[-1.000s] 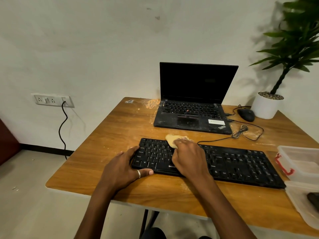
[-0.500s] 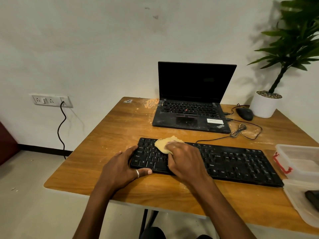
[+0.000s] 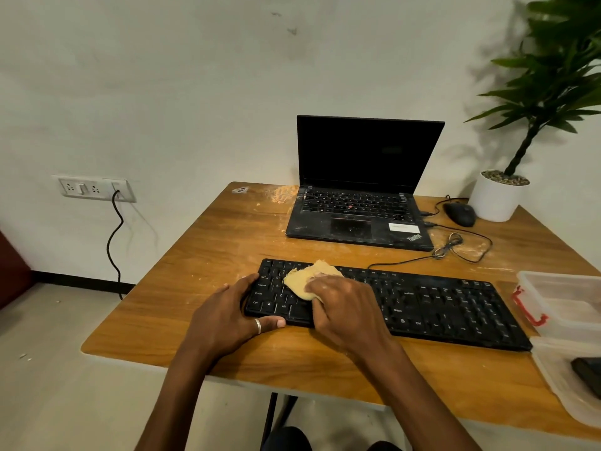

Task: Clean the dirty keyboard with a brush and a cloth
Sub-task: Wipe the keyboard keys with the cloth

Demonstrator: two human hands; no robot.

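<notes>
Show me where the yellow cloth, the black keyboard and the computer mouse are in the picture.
yellow cloth (image 3: pixel 307 277): head view, on its exposed middle, beyond the fingers.
black keyboard (image 3: pixel 455 307): head view, on the keys of its right half.
computer mouse (image 3: pixel 459 214): head view, on its top, beside the white pot.

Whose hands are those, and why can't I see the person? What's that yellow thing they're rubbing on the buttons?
The camera sits on the person's head and looks down, so you only see their arms. The yellow thing is a cloth. The right hand presses it on the keyboard to wipe the keys. The left hand grips the keyboard's left end. All this rests on a wooden table. Behind the keyboard is an open laptop with a dark screen, next to a mouse and a potted plant. On the right are clear plastic boxes.
</notes>
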